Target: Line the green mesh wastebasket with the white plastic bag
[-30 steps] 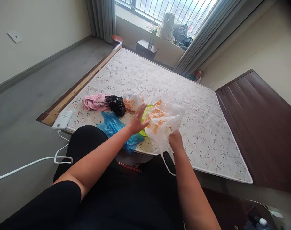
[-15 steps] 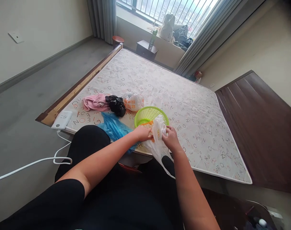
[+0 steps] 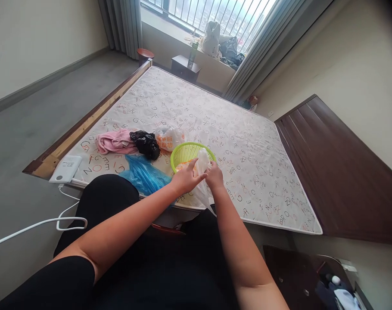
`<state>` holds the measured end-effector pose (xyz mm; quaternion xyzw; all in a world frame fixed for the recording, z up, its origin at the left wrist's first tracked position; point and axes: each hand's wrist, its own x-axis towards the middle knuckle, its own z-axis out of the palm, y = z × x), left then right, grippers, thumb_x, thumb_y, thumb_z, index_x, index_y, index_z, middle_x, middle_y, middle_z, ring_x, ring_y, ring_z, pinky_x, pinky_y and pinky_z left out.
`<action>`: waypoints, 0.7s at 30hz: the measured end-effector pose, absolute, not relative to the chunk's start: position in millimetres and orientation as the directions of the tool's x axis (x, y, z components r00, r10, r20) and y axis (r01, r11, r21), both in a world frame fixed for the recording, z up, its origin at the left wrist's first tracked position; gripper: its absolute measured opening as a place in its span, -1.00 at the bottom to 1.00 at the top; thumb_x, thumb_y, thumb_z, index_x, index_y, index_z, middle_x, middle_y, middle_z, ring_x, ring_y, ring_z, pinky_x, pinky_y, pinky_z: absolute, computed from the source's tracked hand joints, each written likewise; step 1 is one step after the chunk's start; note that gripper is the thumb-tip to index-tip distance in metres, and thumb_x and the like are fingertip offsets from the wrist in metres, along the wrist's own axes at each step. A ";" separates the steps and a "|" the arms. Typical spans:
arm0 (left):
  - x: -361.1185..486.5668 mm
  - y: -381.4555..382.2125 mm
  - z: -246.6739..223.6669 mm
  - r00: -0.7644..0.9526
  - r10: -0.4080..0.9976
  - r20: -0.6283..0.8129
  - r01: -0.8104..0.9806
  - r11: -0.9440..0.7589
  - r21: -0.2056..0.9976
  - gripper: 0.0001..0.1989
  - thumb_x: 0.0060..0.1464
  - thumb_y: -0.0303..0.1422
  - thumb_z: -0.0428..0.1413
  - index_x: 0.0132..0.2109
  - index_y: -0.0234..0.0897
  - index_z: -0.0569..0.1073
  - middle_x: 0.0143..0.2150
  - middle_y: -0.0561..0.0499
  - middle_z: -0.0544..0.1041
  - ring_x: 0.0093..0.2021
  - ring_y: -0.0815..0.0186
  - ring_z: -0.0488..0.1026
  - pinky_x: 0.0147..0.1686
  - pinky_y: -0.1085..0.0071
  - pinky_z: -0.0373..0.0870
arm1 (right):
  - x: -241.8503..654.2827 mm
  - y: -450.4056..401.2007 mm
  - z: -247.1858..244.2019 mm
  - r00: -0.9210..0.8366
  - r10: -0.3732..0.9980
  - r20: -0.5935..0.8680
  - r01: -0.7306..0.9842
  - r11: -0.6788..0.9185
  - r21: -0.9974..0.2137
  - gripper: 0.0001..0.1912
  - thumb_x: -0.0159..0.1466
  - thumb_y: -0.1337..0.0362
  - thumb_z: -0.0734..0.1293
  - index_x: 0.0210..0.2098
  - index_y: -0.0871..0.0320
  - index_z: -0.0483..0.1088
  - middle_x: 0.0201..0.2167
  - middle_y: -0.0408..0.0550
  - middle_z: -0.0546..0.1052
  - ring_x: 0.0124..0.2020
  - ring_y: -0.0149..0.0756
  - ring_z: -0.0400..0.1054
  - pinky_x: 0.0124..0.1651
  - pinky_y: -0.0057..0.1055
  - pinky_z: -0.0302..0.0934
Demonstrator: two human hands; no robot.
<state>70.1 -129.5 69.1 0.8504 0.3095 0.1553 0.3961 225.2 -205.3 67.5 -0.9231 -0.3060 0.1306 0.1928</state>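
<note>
Frame center: right hand grips bunched white bag; left hand beside it, thumb and fingers parted; green basket behind.

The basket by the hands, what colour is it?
The basket is bright yellow-green; it shows best in the head view.
</note>
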 end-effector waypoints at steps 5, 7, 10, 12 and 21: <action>66.7 -114.3 62.3 0.786 0.613 -0.077 0.499 -0.556 0.665 -0.40 0.23 -0.30 0.12 0.39 -0.21 0.32 0.08 -0.21 0.59 0.02 0.02 0.56 -0.03 0.22 0.44 | 233.5 -214.6 70.0 0.751 0.644 -0.149 0.419 -0.637 -0.647 -0.65 0.34 0.11 0.18 -0.15 0.17 0.51 -0.19 0.04 0.63 -0.17 -0.18 0.49 -0.13 -0.38 0.27; 64.7 -92.1 57.3 0.770 0.631 -0.090 0.510 -0.526 0.681 -0.52 0.22 -0.43 0.06 0.27 -0.24 0.46 0.03 -0.19 0.62 0.00 0.06 0.57 -0.02 0.24 0.44 | 239.8 -222.9 69.8 0.771 0.611 -0.183 0.276 -0.578 -0.768 -0.67 0.31 0.08 0.21 -0.31 0.16 0.50 -0.35 -0.05 0.61 -0.30 -0.26 0.45 -0.25 -0.44 0.25; 58.7 -51.6 52.3 0.713 0.701 -0.001 0.466 -0.473 0.748 -0.65 0.22 -0.47 0.07 0.11 -0.32 0.57 -0.03 -0.15 0.64 -0.08 0.14 0.56 0.00 0.28 0.44 | 252.1 -237.9 70.6 0.832 0.490 -0.261 -0.004 -0.465 -0.885 -0.80 0.21 0.16 0.30 -0.40 0.15 0.46 -0.46 -0.12 0.56 -0.41 -0.33 0.41 -0.33 -0.48 0.26; 53.5 -28.2 51.1 0.673 0.736 0.074 0.408 -0.453 0.793 -0.73 0.27 -0.42 0.07 0.02 -0.37 0.59 -0.09 -0.12 0.64 -0.15 0.21 0.54 -0.01 0.29 0.45 | 259.8 -247.9 72.6 0.840 0.433 -0.327 -0.137 -0.414 -0.900 -0.88 0.17 0.22 0.33 -0.41 0.15 0.43 -0.51 -0.13 0.53 -0.48 -0.35 0.40 -0.37 -0.47 0.29; 43.9 -75.4 111.9 0.578 0.549 0.604 0.003 -0.742 0.670 -0.62 0.40 -0.16 -0.04 0.15 -0.27 0.47 0.11 -0.14 0.56 0.17 0.16 0.45 0.23 0.12 0.38 | 248.0 -265.3 80.9 0.831 0.374 -0.413 -0.387 -0.146 -0.911 -0.85 0.19 0.21 0.32 -0.29 0.07 0.26 -0.58 -0.28 0.40 -0.64 -0.46 0.30 -0.47 -0.49 0.35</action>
